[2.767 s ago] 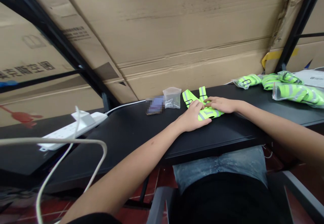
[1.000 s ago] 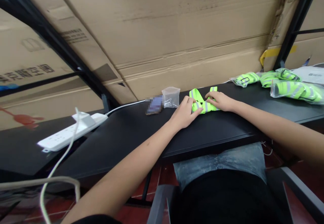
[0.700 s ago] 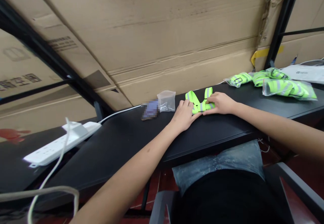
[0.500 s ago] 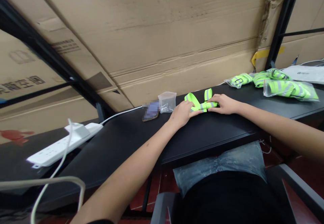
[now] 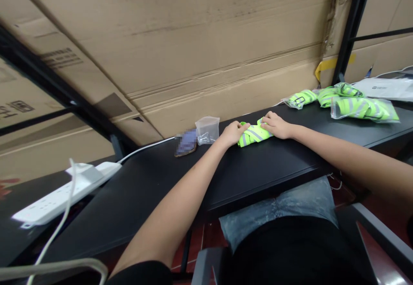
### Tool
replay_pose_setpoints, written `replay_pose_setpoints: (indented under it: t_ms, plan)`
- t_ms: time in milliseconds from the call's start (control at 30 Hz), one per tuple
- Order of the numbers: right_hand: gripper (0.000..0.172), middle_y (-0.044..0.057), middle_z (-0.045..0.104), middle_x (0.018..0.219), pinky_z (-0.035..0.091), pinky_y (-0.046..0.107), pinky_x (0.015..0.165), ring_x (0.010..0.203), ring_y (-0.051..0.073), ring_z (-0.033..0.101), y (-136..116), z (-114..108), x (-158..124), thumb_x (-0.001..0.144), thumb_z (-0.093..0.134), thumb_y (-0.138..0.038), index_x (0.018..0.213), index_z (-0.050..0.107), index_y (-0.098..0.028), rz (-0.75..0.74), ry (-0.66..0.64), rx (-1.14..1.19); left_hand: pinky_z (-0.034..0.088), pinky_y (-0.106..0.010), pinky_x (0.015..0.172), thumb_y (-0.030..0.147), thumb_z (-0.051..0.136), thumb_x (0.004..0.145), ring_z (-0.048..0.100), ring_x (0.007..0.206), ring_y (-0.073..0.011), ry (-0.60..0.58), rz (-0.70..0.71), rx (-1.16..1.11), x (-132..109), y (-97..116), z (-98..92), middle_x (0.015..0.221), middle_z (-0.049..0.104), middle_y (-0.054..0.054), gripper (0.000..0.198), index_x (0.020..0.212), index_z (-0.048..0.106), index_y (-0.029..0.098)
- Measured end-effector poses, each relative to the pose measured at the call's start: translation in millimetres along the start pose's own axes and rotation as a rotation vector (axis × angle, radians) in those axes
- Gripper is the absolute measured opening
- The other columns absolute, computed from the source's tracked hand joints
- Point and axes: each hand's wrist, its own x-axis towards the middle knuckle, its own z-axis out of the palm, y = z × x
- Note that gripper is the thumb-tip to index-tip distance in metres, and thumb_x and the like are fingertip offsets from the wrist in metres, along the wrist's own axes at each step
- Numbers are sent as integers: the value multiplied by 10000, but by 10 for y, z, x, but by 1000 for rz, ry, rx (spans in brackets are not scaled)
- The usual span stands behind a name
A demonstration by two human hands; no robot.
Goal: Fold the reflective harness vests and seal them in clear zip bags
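Observation:
A neon-green reflective strap (image 5: 254,135) with grey bands lies folded into a small bundle on the black table (image 5: 264,169). My left hand (image 5: 232,132) grips its left end with curled fingers. My right hand (image 5: 275,126) presses and pinches its right end. Both hands touch the bundle, which sits between them near the table's far edge.
A small clear plastic bag (image 5: 207,130) and a blurred purple object (image 5: 186,142) lie just left of my hands. Several bagged green straps (image 5: 351,103) are piled at the far right. A white power strip (image 5: 61,191) with cable sits at left. Cardboard boxes (image 5: 193,48) wall the back.
The strap's upright loops have been folded down, so it is now a compact bundle. Both hands shifted slightly toward the table's back with it.

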Motion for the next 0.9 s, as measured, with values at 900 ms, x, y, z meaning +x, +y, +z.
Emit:
replay_pose_setpoints:
  t_ms: [900]
  plan:
    - [541, 9, 503, 610, 353, 320, 616, 613, 166, 464, -43, -172, 108, 809, 555, -726, 641, 550, -211, 142, 61, 188, 416, -319, 676, 604, 578, 856, 582, 769, -218, 72, 255, 45, 9, 93, -66, 744, 622, -43, 417, 766, 639, 202]
